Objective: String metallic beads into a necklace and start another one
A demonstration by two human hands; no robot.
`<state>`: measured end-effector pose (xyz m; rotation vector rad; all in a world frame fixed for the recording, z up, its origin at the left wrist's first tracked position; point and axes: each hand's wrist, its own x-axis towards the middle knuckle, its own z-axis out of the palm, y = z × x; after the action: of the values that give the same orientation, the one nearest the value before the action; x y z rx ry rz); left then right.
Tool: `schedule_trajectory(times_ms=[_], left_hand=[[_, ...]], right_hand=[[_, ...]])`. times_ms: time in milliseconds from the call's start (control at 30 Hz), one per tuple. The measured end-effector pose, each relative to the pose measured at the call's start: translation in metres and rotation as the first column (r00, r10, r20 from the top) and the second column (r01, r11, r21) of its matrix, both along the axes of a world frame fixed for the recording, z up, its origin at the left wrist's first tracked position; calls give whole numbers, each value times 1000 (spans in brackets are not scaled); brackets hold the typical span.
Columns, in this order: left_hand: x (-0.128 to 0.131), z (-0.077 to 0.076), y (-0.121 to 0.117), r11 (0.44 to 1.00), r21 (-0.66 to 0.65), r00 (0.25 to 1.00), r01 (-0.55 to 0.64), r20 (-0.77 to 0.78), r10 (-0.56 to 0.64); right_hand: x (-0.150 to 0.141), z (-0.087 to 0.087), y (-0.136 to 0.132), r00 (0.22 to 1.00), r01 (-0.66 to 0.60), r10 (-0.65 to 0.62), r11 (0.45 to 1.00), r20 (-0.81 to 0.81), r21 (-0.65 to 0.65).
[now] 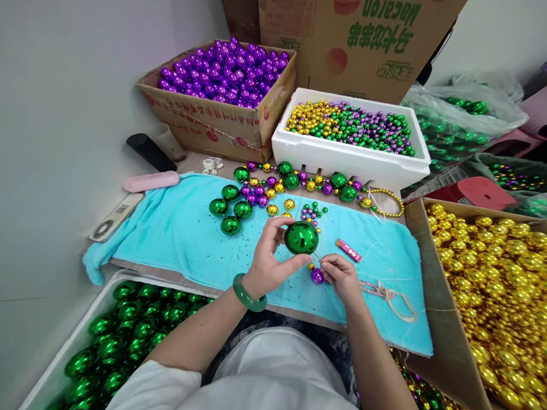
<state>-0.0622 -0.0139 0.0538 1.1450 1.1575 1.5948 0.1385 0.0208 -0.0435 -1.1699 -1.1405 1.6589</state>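
Observation:
My left hand (273, 253) grips a large shiny green bead (301, 237) between thumb and fingers above the turquoise towel (179, 228). Close to its lower right side, my right hand (342, 274) pinches a thin needle (317, 257) whose tip points at the bead; whether it has entered a hole I cannot tell. Just below the right fingertips are a purple bead (317, 276) and a small gold bead (311, 266). Loose green beads (231, 225), purple beads and gold beads lie farther back on the towel. A beaded strand (292, 181) runs along its far edge.
Behind stand a carton of purple beads (226, 71) and a white foam box (350, 149) of small mixed beads. Gold beads (504, 285) fill a carton at right; green beads (141, 319) fill a bin at lower left. Scissors (376, 289) and a pink packet (348, 250) lie on the towel.

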Motion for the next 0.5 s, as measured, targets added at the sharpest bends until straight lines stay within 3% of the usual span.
schedule_trajectory(times_ms=[167,500], left_hand=[[0,1,1,998,-60,1000,3,15,-2],[1,7,4,999,-27,988,45,152,-41]], right_hand=[[-2,3,-1,1000,6,-6,1000,-28,-4],[-6,3,-4,998,-20,18,1000,-52,-22]])
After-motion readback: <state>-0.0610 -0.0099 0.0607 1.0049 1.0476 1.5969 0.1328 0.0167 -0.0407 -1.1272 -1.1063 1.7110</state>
